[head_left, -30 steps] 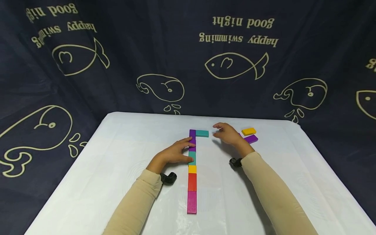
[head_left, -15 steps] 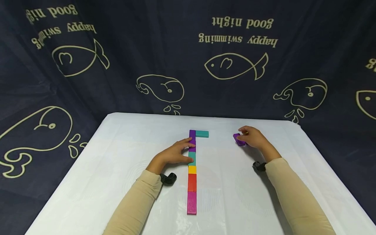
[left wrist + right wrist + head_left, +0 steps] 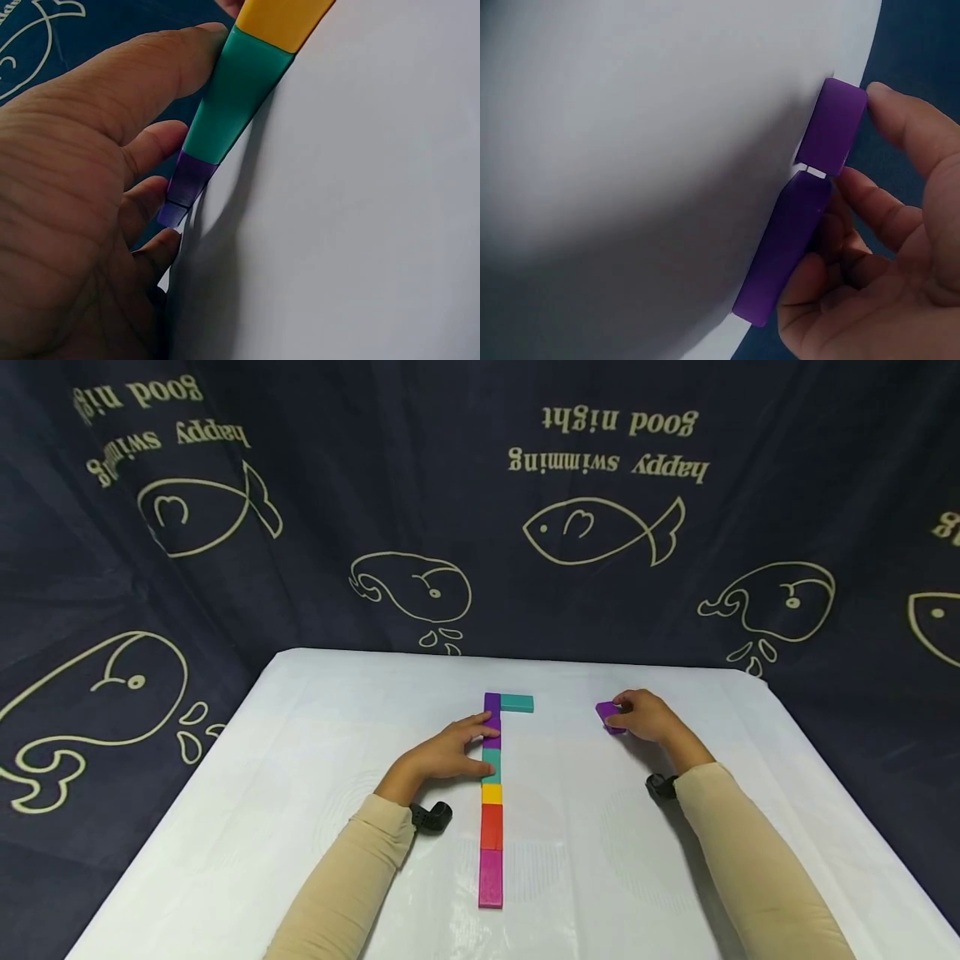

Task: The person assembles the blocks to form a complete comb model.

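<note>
In the head view a straight row of coloured blocks runs down the table: purple, teal, yellow, red, then a pink block (image 3: pixel 491 878) nearest. At the far end a teal block (image 3: pixel 517 703) juts right. My left hand (image 3: pixel 448 752) lies along the row's left side, fingers spread, fingertips touching the purple and teal pieces (image 3: pixel 232 94). Off to the right, my right hand (image 3: pixel 647 717) pinches a purple block (image 3: pixel 832 127) between thumb and index finger. A second purple block (image 3: pixel 784 247) lies end to end beside it, close to the curled fingers.
A white-covered table (image 3: pixel 360 702) carries everything. Behind it hangs a dark blue cloth (image 3: pixel 480 485) with fish and whale drawings. Black wrist cameras sit at both cuffs, the left camera (image 3: pixel 432 817) close to the row.
My right hand has moved right, away from the teal block's end, and closed in on the purple blocks. The yellow block there is now hidden. My left hand has stayed on the row.
</note>
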### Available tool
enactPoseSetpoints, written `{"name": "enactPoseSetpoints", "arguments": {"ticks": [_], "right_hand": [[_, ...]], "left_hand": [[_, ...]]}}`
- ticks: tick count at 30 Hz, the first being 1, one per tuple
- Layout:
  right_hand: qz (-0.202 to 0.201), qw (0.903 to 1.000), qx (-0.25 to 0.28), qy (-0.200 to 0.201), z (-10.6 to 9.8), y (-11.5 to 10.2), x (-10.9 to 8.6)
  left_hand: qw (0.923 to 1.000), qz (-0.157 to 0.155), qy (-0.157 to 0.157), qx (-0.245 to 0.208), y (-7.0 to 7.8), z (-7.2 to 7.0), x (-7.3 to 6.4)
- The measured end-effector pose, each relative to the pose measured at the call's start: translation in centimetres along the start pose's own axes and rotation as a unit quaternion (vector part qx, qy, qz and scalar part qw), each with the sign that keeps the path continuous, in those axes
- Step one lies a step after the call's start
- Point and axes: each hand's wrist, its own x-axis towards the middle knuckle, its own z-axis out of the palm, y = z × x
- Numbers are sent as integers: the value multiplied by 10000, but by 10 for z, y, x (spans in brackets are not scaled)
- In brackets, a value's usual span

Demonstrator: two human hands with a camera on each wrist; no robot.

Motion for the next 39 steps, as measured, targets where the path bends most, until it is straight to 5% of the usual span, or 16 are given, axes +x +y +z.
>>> {"name": "enactPoseSetpoints", "arguments": {"ticks": [19,39], "right_hand": [[242,9995,-158,-100,6,-1,0],[-376,9992,161,39,4,-18,-3]], "left_hand": [[10000,-54,14,-32,3,3,-1],[10000,-30,38,35,1,3,1]]}}
